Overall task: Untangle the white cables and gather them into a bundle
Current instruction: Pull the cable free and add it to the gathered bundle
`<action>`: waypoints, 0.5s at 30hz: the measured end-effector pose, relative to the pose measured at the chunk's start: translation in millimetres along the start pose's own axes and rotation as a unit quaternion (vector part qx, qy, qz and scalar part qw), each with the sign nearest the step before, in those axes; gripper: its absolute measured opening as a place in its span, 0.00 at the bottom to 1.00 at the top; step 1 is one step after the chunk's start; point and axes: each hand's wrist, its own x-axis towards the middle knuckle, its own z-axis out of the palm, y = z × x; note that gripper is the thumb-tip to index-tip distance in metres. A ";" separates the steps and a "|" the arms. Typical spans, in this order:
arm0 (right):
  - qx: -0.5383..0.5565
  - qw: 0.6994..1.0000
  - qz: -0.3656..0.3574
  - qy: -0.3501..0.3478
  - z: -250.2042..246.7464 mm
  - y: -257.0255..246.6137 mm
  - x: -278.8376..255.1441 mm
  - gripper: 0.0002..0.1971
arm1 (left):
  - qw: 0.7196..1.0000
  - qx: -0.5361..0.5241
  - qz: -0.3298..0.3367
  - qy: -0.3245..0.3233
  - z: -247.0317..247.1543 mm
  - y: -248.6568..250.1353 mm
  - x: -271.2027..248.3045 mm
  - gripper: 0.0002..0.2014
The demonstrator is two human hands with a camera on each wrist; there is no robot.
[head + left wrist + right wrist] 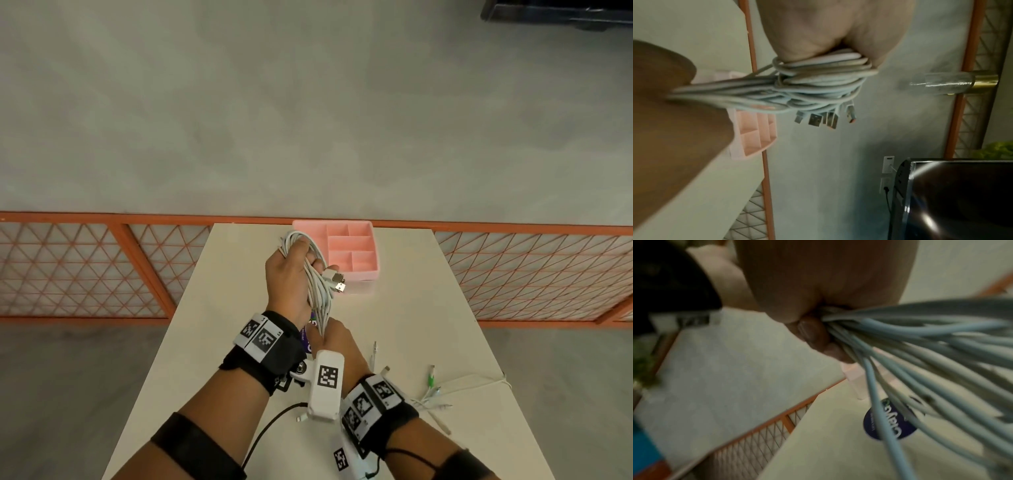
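Observation:
A bundle of white cables (317,287) is held above the table between both hands. My left hand (291,274) grips the looped top end, thumb over the coil (824,78). Several USB plugs (822,119) stick out of the bundle toward the tray (337,282). My right hand (337,342) grips the lower end, where the strands (910,350) run tight out of its fist. The loose cable ends (435,387), some with green tips, trail over the table at the right of that wrist.
A pink divided tray (359,246) sits at the table's far edge. A round dark-blue label (891,423) lies on the white table (205,308) under the hands. An orange mesh fence (85,267) runs behind the table. A dark monitor (962,194) stands beyond.

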 end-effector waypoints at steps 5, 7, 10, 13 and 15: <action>-0.176 0.984 -0.005 0.010 1.4 -7.0 -2.8 0.16 | 0.997 0.051 0.046 0.041 -0.7 -4.5 0.6 0.17; -0.197 0.979 -0.044 -0.018 0.6 -3.4 -7.2 0.14 | 0.991 0.104 0.076 0.046 -8.5 -12.7 1.0 0.18; -0.192 0.973 -0.106 -0.068 -10.0 5.0 -12.7 0.09 | 0.980 0.164 0.107 0.047 -21.1 -23.3 0.2 0.15; -0.181 0.969 -0.136 -0.103 -24.0 8.0 -16.0 0.06 | 0.967 0.214 0.137 0.032 -27.0 -28.2 -6.3 0.11; -0.163 0.970 -0.125 -0.131 -34.5 6.5 -19.0 0.05 | 0.955 0.245 0.166 0.021 -28.6 -28.8 -12.3 0.10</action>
